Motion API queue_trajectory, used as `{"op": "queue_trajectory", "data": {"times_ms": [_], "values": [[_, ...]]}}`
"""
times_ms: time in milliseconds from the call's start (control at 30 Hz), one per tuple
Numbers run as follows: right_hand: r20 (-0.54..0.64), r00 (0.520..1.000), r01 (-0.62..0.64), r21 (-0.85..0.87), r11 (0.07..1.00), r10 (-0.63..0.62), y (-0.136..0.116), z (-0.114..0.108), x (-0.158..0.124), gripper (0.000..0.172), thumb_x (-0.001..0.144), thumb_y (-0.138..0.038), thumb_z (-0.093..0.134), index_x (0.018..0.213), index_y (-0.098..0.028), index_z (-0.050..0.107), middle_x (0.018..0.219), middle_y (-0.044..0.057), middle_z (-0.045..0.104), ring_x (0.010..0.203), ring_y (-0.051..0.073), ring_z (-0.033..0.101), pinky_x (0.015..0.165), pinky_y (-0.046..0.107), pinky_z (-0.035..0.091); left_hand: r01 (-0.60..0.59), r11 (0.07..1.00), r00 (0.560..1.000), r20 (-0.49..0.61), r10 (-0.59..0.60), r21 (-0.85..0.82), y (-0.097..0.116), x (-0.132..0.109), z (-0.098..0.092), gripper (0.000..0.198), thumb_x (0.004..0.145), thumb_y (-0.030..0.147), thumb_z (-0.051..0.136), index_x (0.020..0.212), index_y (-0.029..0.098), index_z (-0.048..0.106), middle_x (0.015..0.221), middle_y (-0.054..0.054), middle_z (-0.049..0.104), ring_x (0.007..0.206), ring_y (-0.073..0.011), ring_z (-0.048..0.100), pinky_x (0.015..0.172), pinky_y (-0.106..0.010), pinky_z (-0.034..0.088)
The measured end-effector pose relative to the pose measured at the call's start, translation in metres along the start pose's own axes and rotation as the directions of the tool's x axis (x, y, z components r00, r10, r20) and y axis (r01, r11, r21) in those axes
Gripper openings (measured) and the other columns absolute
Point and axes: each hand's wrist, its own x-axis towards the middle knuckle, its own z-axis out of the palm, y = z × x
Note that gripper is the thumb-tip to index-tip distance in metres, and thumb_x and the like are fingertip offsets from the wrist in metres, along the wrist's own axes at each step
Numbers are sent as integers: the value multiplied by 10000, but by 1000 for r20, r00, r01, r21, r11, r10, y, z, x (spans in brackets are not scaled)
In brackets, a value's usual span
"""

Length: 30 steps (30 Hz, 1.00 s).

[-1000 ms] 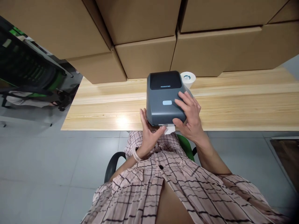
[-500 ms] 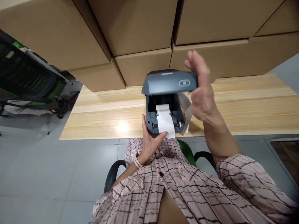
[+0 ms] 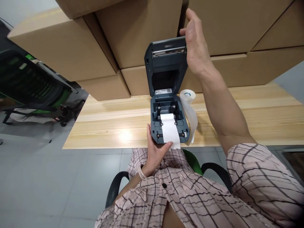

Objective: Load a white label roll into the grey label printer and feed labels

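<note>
A dark grey label printer (image 3: 155,125) stands at the near edge of a light wooden table (image 3: 237,110). Its lid (image 3: 166,68) is swung fully upright. My right hand (image 3: 196,47) is raised against the lid's top right edge, fingers extended along it. My left hand (image 3: 156,152) grips the printer's front left corner, thumb under the front. Inside, a white label roll (image 3: 169,128) feeds a strip out over the front. A second white paper roll (image 3: 188,95) stands to the right of the printer, its loose tail hanging down beside it.
Large brown cardboard boxes (image 3: 71,57) are stacked along the back of the table. A black and green chair (image 3: 30,79) stands at the left on the grey floor. I sit on a green chair with black armrests (image 3: 116,186) and wear a checked shirt.
The printer lid went from closed to fully upright, lifted by my right hand. The label roll inside became visible. My left hand stayed on the front left corner.
</note>
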Motion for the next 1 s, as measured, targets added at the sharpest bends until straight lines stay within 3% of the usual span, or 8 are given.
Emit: {"op": "queue_trajectory", "data": {"times_ms": [167,333,400,467,600,733,867,1000], "values": [[0,998,-68,-43,997,68,9,4,17,532,1088,-635,291,1569,-416,356,1734,-96,373,1548,143,439,1345,371,310,22,999,1000,5,-23,23,5,-1,0,1222,823,550,855,1717,378,40,1826,-112,121,1693,-357,112,1364,-584,242],[-128,915,323,-337,885,-382,8,8,-21,472,1086,-436,448,1488,-193,484,1587,120,558,1520,233,464,1278,464,371,20,1000,1000,9,-20,11,4,1,-3,1220,825,550,851,1718,356,43,1820,-125,143,1693,-355,114,1369,-581,227],[-10,887,420,-395,817,-461,7,13,-52,295,1075,-337,440,1214,-200,661,1269,116,746,1257,265,658,1169,494,451,4,1000,1000,19,-4,16,-1,2,-4,1209,829,544,851,1715,368,49,1821,-117,138,1693,-350,118,1370,-581,221],[278,875,477,-363,800,-396,10,20,-82,295,1067,-276,413,1000,-223,696,980,62,792,973,243,727,1142,513,455,-19,999,999,34,19,25,-7,2,-5,1199,836,540,846,1714,377,46,1825,-109,120,1693,-349,118,1369,-582,221],[702,683,537,-292,792,-203,27,31,-118,341,1056,-237,400,966,-213,728,872,61,795,889,240,723,1216,568,369,-64,997,997,39,62,41,-16,0,-5,1209,835,542,848,1716,363,39,1827,-118,104,1691,-355,127,1367,-587,216],[799,580,554,-245,796,-158,37,33,-124,332,1037,-230,434,971,-212,759,982,96,806,998,275,705,1241,628,306,-128,991,992,3,128,-48,-6,13,-13,1016,939,566,719,1710,402,77,1817,-93,176,1673,-327,228,1336,-543,315],[830,537,537,-198,820,-151,37,31,-122,409,1077,-295,375,1012,-216,770,1037,100,805,1060,286,682,1228,670,280,-204,977,973,-99,209,62,19,64,-29,791,980,507,656,1667,362,291,1770,-90,323,1646,-325,302,1331,-531,299],[841,524,491,-174,854,-130,37,31,-121,422,1074,-342,375,1066,-208,775,1050,107,806,1099,310,671,1215,682,281,-164,966,982,127,141,202,33,125,-34,824,851,355,746,1601,232,429,1629,-170,534,1500,-386,506,1229,-592,403]]}}
